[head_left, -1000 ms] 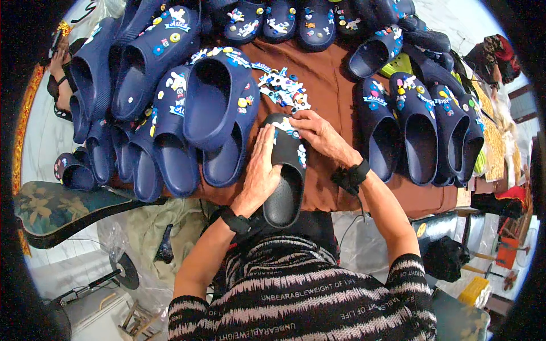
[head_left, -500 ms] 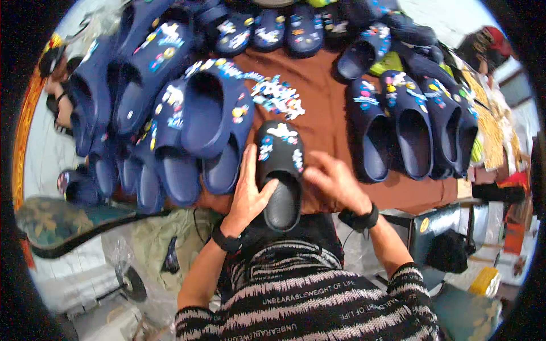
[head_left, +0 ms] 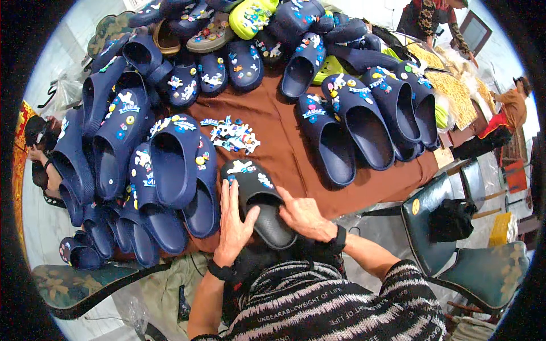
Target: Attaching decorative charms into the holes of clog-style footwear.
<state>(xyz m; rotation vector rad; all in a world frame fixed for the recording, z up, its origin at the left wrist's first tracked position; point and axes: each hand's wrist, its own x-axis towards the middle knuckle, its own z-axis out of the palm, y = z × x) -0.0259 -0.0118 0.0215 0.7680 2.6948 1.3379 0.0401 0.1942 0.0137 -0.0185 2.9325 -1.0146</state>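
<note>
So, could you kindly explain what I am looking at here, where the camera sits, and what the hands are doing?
There is no machine here: a person works with two bare hands. The round, bent picture comes from a wide fisheye camera worn on that person's head and looking down, so the forearms enter from the lower edge.

In front lies a table under a brown cloth. On it are many dark blue clogs, several decorated with small colourful charms, and one bright green clog at the far side. A little heap of loose charms lies in the middle of the cloth.

The left hand and the right hand both rest on a black clog at the near edge, one on each side; it already carries a few charms on its toe. A dark chair stands to the right.
</note>
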